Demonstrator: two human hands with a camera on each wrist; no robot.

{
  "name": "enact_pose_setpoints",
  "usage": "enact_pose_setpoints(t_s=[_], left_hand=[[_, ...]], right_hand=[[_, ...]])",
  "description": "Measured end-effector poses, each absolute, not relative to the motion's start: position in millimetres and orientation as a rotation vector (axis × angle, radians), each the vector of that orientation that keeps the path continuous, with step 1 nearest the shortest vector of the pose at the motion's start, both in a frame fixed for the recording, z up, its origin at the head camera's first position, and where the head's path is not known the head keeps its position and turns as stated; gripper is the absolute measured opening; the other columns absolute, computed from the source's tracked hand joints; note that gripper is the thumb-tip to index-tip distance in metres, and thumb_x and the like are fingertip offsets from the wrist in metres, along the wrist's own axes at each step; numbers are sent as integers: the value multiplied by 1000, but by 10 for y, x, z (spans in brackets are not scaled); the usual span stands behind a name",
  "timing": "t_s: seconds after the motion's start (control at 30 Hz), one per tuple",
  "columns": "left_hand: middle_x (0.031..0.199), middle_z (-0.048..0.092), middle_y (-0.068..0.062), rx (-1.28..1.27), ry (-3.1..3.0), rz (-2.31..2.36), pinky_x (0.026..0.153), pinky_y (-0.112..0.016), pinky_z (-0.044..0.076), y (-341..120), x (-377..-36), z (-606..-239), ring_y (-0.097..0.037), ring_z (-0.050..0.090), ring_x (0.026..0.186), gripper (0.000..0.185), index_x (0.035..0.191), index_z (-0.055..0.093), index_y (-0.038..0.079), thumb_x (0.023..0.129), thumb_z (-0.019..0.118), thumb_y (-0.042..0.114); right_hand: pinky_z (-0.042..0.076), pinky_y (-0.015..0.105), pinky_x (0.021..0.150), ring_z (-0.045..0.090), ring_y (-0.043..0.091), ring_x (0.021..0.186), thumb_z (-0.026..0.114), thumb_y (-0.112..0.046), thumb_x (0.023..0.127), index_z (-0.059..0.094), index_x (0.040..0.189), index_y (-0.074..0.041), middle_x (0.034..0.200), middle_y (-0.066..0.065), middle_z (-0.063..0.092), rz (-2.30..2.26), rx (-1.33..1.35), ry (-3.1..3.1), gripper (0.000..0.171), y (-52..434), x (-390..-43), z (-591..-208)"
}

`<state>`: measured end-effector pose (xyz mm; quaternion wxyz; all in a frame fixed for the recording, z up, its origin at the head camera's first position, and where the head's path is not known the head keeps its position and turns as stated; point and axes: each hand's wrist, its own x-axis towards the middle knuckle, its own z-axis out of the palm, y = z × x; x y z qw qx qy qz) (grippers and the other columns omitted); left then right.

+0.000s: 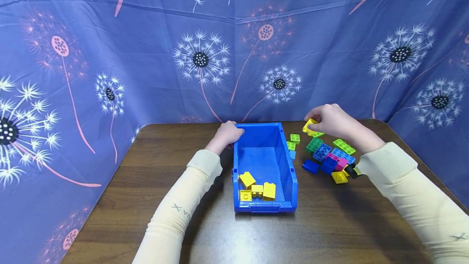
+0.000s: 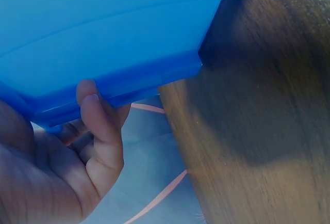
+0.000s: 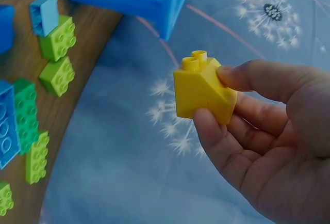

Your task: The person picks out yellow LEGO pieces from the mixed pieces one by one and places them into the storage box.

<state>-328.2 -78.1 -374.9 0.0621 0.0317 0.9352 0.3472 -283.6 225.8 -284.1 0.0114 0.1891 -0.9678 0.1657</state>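
Note:
A blue plastic bin (image 1: 264, 166) stands in the middle of the brown table, with several yellow bricks (image 1: 257, 188) in its near end. My left hand (image 1: 228, 133) grips the bin's far left corner (image 2: 118, 87), fingers curled round the rim. My right hand (image 1: 329, 119) is lifted over the table's far edge, right of the bin, and pinches a yellow sloped brick (image 3: 203, 91) between thumb and fingers. Below that hand lies a heap of loose bricks (image 1: 329, 158) in green, blue, pink and yellow.
Two green bricks (image 1: 293, 141) and a light blue one (image 3: 43, 13) lie close to the bin's right wall. A blue dandelion-print cloth (image 1: 205, 52) hangs behind and beside the table. The table's far edge (image 2: 175, 126) runs just past the bin.

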Motion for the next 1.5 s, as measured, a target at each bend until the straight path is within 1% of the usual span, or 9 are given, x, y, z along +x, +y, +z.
enact_pose_setpoints(t_s=[0.13,0.23,0.4,0.53,0.8,0.93,1.2,1.4,1.5], left_hand=[[82,59,-12,100,2830,1040,55,-31,57,-779,-3288,-3757,-23,65,61,30,103,56,4,94,51,32],[81,59,-12,97,2823,1039,56,-33,57,-778,-3295,-3760,-27,67,65,30,103,56,4,94,51,32],[83,59,-12,89,2817,1045,56,-33,57,-779,-3290,-3759,-28,67,68,33,110,55,3,94,51,32],[83,59,-12,92,2822,1036,55,-31,57,-781,-3292,-3764,-26,66,65,34,112,55,3,94,51,31],[80,59,-12,91,2833,1018,49,-27,54,-785,-3307,-3771,-22,63,58,29,102,56,4,94,51,31],[79,59,-12,88,2825,1024,49,-27,55,-785,-3301,-3772,-23,64,59,29,103,56,4,94,51,31],[77,58,-12,93,2820,1055,53,-30,56,-781,-3294,-3760,-25,65,62,28,100,56,5,94,51,31],[80,59,-12,96,2824,1051,54,-31,57,-781,-3299,-3761,-25,66,62,35,113,55,3,94,51,32],[82,59,-13,91,2820,1046,55,-32,57,-779,-3301,-3763,-26,66,64,39,119,53,3,94,51,32]], right_hand=[[51,33,65,55,20,73,70,-10,82,69,103,-2,84,8,66,521,632,-2998,23,2182,-2776,-2805],[46,31,61,52,19,69,70,-11,82,70,104,-3,77,5,62,529,674,-2983,23,2127,-2732,-2779],[41,29,57,48,17,65,71,-11,83,69,105,-4,71,2,56,564,714,-2968,24,2035,-2660,-2748],[43,28,56,49,17,65,70,-10,83,69,106,-4,74,2,59,589,731,-2960,24,1967,-2604,-2730],[50,23,56,54,14,65,72,-8,81,70,104,-4,82,4,66,609,808,-2936,23,1794,-2495,-2754],[50,22,55,54,12,64,73,-8,80,70,102,-5,83,3,66,623,870,-2923,22,1704,-2434,-2775],[53,19,59,57,9,66,76,-8,78,71,99,-8,90,3,67,618,1022,-2843,22,1568,-2318,-2848],[49,18,54,52,9,63,76,-9,78,71,98,-9,88,1,66,628,1097,-2842,21,1468,-2254,-2903],[49,18,55,52,8,64,76,-10,78,71,98,-9,90,1,67,610,1119,-2853,21,1414,-2227,-2943]])
